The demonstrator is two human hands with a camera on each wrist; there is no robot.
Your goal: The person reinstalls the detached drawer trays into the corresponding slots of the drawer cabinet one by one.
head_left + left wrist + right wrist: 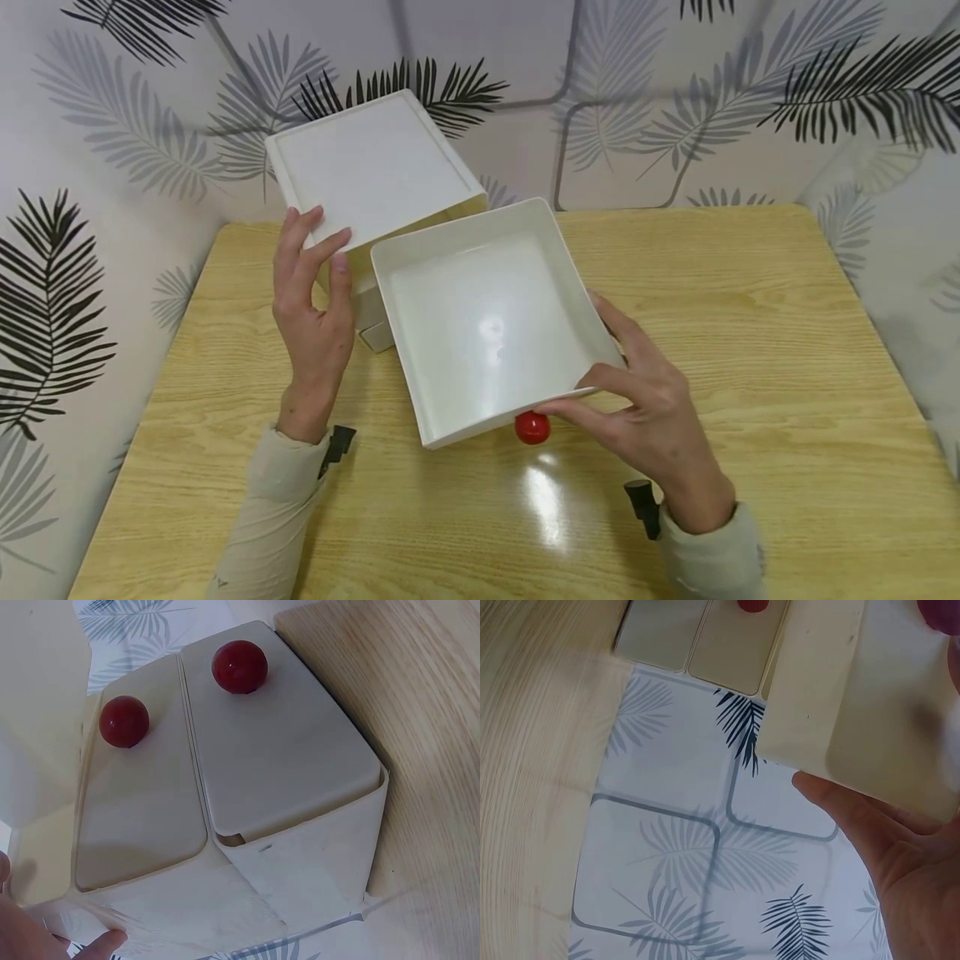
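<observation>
A white, square, shallow drawer [480, 325] is tilted above the table, its inside facing up and bare. My right hand [652, 408] grips its near right corner, fingers over the rim and thumb against the front, beside a red round knob [532, 427]. Behind it stands a white drawer unit [375, 158]. My left hand [311, 308] rests on the unit's near left corner, fingertips on the top edge. In the left wrist view, two closed drawer fronts [285, 742] carry red knobs [240, 667], beside an opening [45, 847] in the unit.
The unit stands on a wood-grain table [750, 333], toward its back left. Walls with a leaf print [637, 83] rise behind and at both sides. A black clip [642, 507] sits at each wrist.
</observation>
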